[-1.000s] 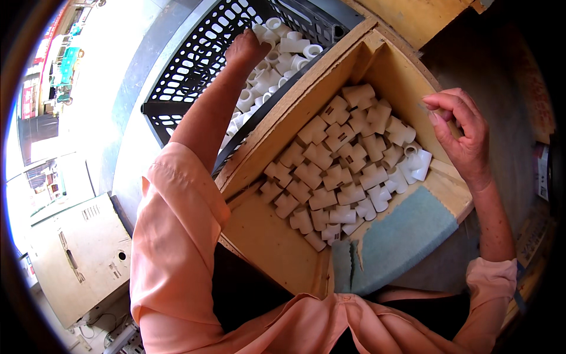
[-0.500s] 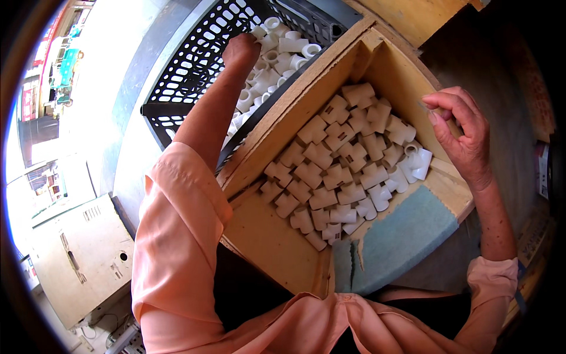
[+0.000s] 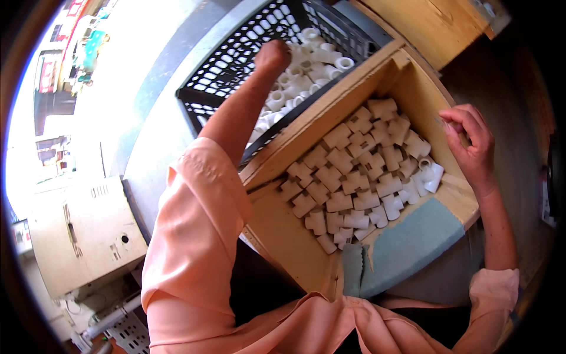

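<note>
My left hand (image 3: pixel 273 57) reaches into a black plastic crate (image 3: pixel 221 76), beside a heap of white plastic pipe fittings (image 3: pixel 293 84). Its fingers curl in a fist and their tips are hidden, so what they hold, if anything, does not show. Over the right rim of a wooden box (image 3: pixel 268 233) hovers my right hand (image 3: pixel 473 141). Its fingers are loosely bent, thumb and forefinger slightly apart, with nothing visible between them. Inside the box lie many white tee-shaped pipe fittings (image 3: pixel 355 182), fitted close together in slanting rows, with looser ones along the near side.
A blue-green cloth or pad (image 3: pixel 415 242) covers the box's near edge, against my body. On the left stands a cream metal cabinet (image 3: pixel 88 236) beside a pale surface (image 3: pixel 156 138). A wooden board (image 3: pixel 433 29) lies beyond the box at the upper right.
The whole view has shifted, moving the crate and box rightward in the picture. My left hand stays in the crate at the fittings; my right hand remains raised by the box rim.
</note>
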The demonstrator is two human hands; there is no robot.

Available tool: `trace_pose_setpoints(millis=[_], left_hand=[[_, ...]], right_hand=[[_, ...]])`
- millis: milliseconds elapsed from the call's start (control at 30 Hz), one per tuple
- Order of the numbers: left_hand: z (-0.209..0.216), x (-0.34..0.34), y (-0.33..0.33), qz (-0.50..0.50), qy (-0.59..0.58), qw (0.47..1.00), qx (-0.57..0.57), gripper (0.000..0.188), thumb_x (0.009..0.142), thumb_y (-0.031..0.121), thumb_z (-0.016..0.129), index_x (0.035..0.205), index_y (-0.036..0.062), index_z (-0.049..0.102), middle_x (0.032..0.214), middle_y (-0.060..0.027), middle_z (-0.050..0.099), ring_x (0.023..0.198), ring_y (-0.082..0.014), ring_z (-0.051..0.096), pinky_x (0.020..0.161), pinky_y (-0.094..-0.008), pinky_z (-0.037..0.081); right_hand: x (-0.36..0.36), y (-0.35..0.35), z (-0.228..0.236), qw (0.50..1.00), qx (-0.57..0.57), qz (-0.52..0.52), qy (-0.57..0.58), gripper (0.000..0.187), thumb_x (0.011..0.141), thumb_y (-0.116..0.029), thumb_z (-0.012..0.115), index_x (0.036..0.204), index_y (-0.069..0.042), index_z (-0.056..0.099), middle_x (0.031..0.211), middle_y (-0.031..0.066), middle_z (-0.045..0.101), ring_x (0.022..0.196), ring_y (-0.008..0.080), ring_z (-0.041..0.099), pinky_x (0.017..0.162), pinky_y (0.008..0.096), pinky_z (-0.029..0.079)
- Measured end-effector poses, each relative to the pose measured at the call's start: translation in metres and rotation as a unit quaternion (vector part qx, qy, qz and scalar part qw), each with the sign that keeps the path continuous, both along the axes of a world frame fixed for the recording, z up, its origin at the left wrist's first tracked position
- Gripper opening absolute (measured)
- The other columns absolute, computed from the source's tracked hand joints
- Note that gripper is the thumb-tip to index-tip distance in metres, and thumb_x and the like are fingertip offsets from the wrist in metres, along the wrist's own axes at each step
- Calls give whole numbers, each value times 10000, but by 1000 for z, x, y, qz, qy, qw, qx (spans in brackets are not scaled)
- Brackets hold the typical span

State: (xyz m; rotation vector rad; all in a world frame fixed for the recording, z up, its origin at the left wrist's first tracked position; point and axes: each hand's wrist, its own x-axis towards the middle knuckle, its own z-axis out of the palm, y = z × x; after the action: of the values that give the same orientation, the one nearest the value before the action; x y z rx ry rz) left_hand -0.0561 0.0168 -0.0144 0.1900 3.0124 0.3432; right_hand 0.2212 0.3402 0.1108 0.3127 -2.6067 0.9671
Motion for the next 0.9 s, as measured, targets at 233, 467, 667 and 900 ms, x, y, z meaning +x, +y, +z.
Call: trace_pose_setpoints(millis=[233, 467, 667, 900], left_hand=[[24, 8, -26, -50, -29, 996, 65, 251, 773, 249, 595, 925, 92, 719, 960, -167, 681, 909, -348, 652, 811, -422, 529], [103, 36, -29, 6, -150, 899, 412, 279, 786, 58, 629, 1055, 1, 681, 845, -115, 707, 702, -188, 707, 581, -297, 585], [166, 94, -10, -124, -253, 808, 517, 303, 845, 81, 635, 1116, -54, 630, 934, -181, 693, 780, -217, 709, 634, -290, 593], [140, 189, 16, -166, -435, 726, 507, 331, 830, 128, 686, 1123, -20, 647, 916, -124, 698, 731, -154, 679, 618, -253, 574]], right_hand=[[1, -7, 0, 1000, 7, 10, 18, 224, 769, 82, 598, 960, -33, 619, 878, 64, 597, 674, 155, 546, 616, 254, 459], [2, -5, -3, 999, 5, 23, 26, 235, 782, 96, 581, 978, -30, 613, 894, 66, 597, 704, 141, 553, 625, 247, 458], [1, 6, -6, 999, -15, 21, -26, 223, 834, 76, 560, 1021, -30, 619, 912, 39, 592, 740, 102, 536, 659, 222, 441], [18, -48, 15, 971, -168, 101, -138, 447, 856, -266, 676, 1238, -69, 555, 998, 15, 594, 828, 86, 539, 723, 225, 444]])
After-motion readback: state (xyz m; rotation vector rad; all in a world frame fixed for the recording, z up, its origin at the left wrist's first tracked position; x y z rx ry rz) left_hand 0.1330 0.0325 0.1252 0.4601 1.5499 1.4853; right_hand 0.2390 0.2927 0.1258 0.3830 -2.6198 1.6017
